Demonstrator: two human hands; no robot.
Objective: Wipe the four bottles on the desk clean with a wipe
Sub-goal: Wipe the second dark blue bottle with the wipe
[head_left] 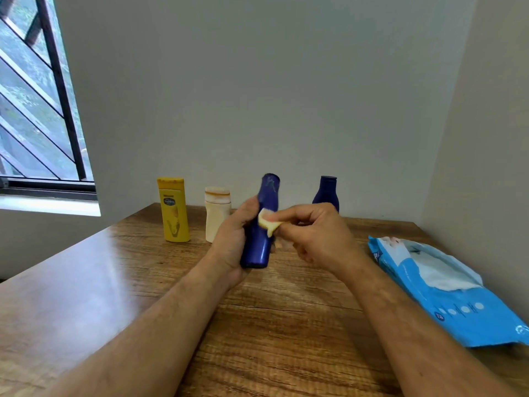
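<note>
Left hand [233, 239] grips a tall blue bottle [262, 224] above the desk [114, 282]; right hand [317, 233] pinches a wipe [268, 223] against it. Left of this bottle stand a yellow bottle [173, 212] and a cream bottle [216, 214]; right, a short blue bottle [326, 193]. Which ones are already wiped cannot be told.

Soft daylight reaching you from the window [37, 110] on the left, pale glare across the table [86, 270] on that side, faint shadows under your forearms, your hands slightly motion-blurred, wide-angle bending at the edges, overall evenly lit, mildly soft picture.
</note>
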